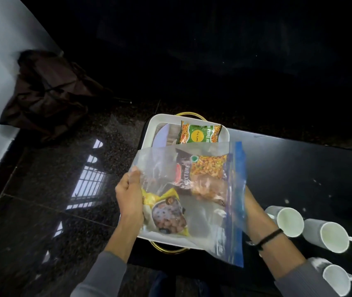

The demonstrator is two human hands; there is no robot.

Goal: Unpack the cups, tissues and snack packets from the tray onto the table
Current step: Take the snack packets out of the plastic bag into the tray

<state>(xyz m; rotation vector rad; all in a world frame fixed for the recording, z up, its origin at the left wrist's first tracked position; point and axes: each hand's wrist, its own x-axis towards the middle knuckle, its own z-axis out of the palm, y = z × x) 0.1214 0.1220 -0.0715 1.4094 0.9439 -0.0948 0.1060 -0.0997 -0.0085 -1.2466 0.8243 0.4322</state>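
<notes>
Over a white rectangular tray (149,129) at the dark table's (299,163) edge, a person's left hand (130,196) grips a clear zip bag (211,213) holding snack packets. The right hand (251,207) sits behind the bag, its grip unclear. Three white cups (290,221) already lie on the table. A green snack packet (198,133) remains in the tray; no tissues can be clearly picked out.

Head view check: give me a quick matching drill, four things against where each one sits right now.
Things:
1. green snack packet
2. clear zip bag with a blue seal strip
3. white ceramic cups
4. dark brown cloth bag

Places:
A. on the black table, right of the white tray
B. on the floor by the wall
C. lying in the tray's far end
D. held over the tray by the left hand

Pairs: 1-C, 2-D, 3-A, 4-B
</notes>
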